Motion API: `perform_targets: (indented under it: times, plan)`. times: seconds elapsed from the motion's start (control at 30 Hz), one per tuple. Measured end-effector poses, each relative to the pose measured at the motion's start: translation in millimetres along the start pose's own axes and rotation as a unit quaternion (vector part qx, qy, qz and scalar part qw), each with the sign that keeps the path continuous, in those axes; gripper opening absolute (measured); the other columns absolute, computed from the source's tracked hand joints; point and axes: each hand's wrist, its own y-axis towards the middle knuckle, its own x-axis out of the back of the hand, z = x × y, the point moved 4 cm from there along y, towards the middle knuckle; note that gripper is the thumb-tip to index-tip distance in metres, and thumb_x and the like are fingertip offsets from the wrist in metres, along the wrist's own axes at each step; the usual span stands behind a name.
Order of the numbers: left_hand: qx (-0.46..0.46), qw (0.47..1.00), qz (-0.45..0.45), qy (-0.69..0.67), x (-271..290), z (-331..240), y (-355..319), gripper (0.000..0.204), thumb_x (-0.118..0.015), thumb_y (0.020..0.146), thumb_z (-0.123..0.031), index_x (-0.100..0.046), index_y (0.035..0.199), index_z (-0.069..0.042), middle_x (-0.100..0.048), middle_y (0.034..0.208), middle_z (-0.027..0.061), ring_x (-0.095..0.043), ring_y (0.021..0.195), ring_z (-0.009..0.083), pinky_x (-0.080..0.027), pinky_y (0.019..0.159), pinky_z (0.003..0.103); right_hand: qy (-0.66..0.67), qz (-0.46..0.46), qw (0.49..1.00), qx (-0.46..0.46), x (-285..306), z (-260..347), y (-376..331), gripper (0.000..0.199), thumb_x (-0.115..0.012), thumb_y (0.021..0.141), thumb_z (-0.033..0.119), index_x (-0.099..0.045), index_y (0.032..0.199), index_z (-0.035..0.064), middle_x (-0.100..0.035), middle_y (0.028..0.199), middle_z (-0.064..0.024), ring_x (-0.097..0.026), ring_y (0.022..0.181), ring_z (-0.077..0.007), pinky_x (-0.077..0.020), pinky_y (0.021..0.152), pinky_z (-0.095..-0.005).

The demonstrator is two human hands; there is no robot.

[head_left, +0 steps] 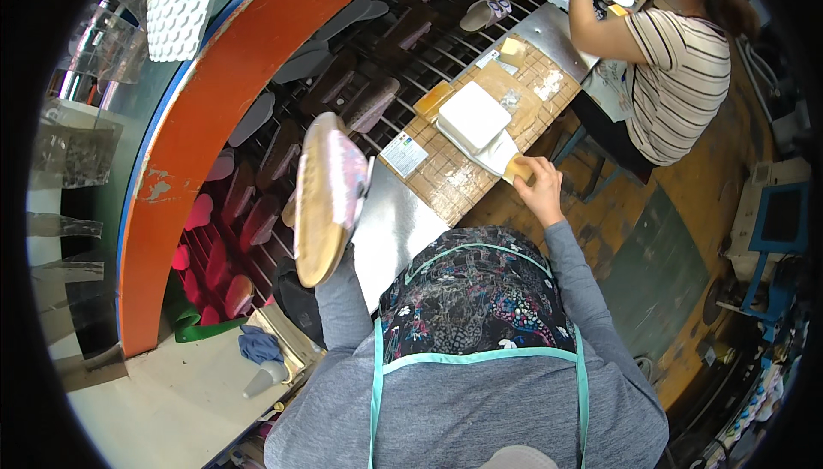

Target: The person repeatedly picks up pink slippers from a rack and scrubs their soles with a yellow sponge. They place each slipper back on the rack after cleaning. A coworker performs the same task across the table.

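A shoe (330,199) with a tan sole and a shiny pinkish upper is held upright at the end of my left sleeve. My left hand is hidden behind it, so its fingers do not show. On the right, my right hand (540,190) has its fingers closed around the yellowish handle of what looks like a brush (517,169). The brush's white part reaches up to a white square tub (473,117) on the workbench. What is inside the tub cannot be made out.
The tub stands on a tape-covered brown board (446,182), beside a printed card (403,155) and yellow blocks (513,51). Behind runs a metal rack with several shoes (373,105). An orange curved machine edge (184,135) rises at left. A co-worker (664,66) sits at far right.
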Motion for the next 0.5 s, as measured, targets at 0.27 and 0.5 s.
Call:
perform_targets:
  times: [0.27, 0.5]
  plan:
    - [0.101, 0.959, -0.208, 0.164, -22, 69, 47, 0.051, -0.051, 0.097, -0.045, -0.060, 0.121, -0.001, -0.069, 0.104, 0.0151, -0.070, 0.087, 0.0236, -0.060, 0.078, 0.036, 0.590, 0.055, 0.806, 0.003, 91, 112, 15, 0.043, -0.080, 0.077, 0.008, -0.062, 0.116, 0.0000, -0.068, 0.108, -0.0101, -0.064, 0.103, -0.0166, -0.0499, 0.090, -0.0310]
    - [0.073, 0.941, -0.194, 0.266, -64, 106, 69, 0.041, -0.052, 0.099, -0.041, -0.064, 0.114, -0.004, -0.072, 0.097, 0.0097, -0.070, 0.081, 0.0163, -0.059, 0.074, 0.030, 0.187, -0.002, 0.934, 0.304, 139, 190, -1, 0.044, -0.076, 0.061, 0.007, -0.071, 0.105, 0.0097, -0.069, 0.103, -0.0088, -0.064, 0.094, -0.0250, -0.0444, 0.089, -0.0375]
